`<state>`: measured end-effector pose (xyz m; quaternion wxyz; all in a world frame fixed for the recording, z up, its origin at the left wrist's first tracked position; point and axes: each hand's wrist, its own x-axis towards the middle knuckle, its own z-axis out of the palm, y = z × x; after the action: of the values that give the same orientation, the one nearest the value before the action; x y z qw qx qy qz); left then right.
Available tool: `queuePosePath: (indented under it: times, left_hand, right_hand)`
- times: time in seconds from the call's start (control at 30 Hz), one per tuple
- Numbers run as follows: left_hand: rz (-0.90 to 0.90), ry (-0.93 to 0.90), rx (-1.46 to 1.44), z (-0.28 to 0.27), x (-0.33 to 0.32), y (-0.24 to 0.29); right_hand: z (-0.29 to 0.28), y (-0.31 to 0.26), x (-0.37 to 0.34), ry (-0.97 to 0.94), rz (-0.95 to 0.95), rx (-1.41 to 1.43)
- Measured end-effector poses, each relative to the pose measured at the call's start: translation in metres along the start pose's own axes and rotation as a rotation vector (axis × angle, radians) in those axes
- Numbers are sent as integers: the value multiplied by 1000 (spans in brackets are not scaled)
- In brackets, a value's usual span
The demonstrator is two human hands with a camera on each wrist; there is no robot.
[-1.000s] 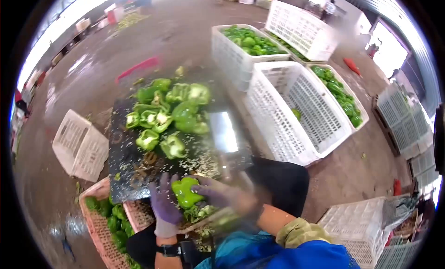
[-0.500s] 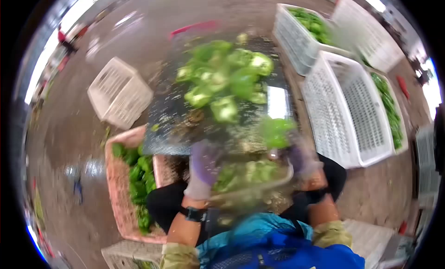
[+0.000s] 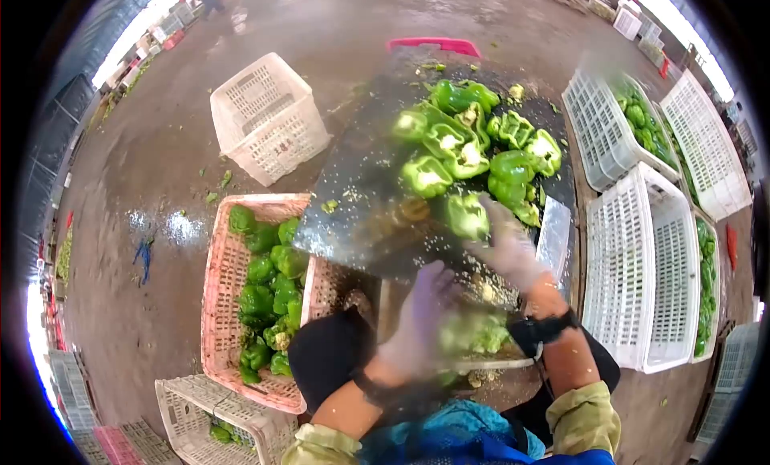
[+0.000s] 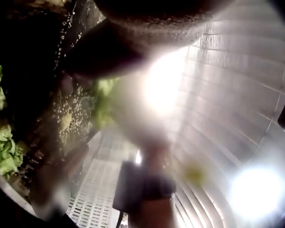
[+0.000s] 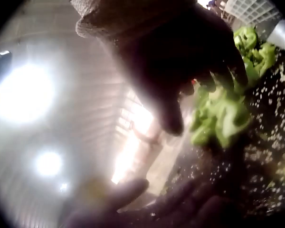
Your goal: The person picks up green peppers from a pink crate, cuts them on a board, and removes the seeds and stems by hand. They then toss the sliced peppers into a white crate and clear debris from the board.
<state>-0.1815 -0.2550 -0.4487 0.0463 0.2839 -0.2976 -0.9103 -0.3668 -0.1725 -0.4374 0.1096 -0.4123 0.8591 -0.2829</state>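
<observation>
Right hand [image 3: 513, 252]: thumb and fingers parted, fingertips at a cut green pepper [image 3: 468, 216] on the dark board [image 3: 357, 208]. Looked open, no clear grip; couldn't confirm contact. Left hand [image 3: 421, 321]: fingers loosely extended, nothing seen in them, blurred, near the board's edge.

Pepper pile [image 3: 469, 156] lay just beyond the right fingertips, hollow sides showing on several. Metal blade [image 3: 553, 236] was beside the right hand, outer side. Scrap tray [image 3: 497, 362] sat below both hands; pink crate [image 3: 210, 305] of whole peppers was off past the left hand, outer side.

My read: placing a cored pepper by the pile. Next move called for clearing the right fingers, then reaching for a whole one.

Smudgy red mark on the white crate [image 3: 281, 128], unreadable. No legible brands or labels.
</observation>
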Motion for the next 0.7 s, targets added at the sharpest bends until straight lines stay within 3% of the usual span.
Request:
queuePosePath:
  times: [0.07, 0.1, 0.17, 0.23, 0.27, 0.33, 0.47, 0.53, 0.57, 0.63, 0.67, 0.7]
  left_hand:
    - [72, -59, 13, -10, -2, -3]
    - [55, -152, -135, -21, 2, -6]
    - [-65, -401, -566, -37, 9, 3]
    - [-180, 61, -498, -28, 4, 20]
    - [-137, 63, -472, -10, -2, 40]
    - [-45, 63, -414, 10, 5, 71]
    - [64, 121, -427, 1, 50, 97]
    - [27, 236, -442, -14, 54, 92]
    - [-34, 246, -470, -24, 51, 89]
    - [-65, 230, -346, -18, 57, 101]
    - [-40, 206, -377, -12, 58, 109]
    - [-9, 165, -398, -10, 60, 113]
  right_hand:
    - [7, -20, 18, -132, 123, -214]
    - [9, -17, 26, -176, 106, -266]
    - [4, -7, 42, -152, 73, -89]
    - [-4, 11, 60, -104, 58, 116]
    - [-14, 15, 72, -144, 129, 355]
    - [-28, 25, 104, -131, 180, 495]
    - [-39, 17, 160, -159, 152, 473]
    - [-24, 12, 174, -167, 1, 263]
    - [-7, 21, 181, -74, -161, 60]
    - [-13, -48, 176, -412, 282, -271]
    - [19, -14, 171, -245, 5, -511]
    - [29, -8, 165, -212, -61, -574]
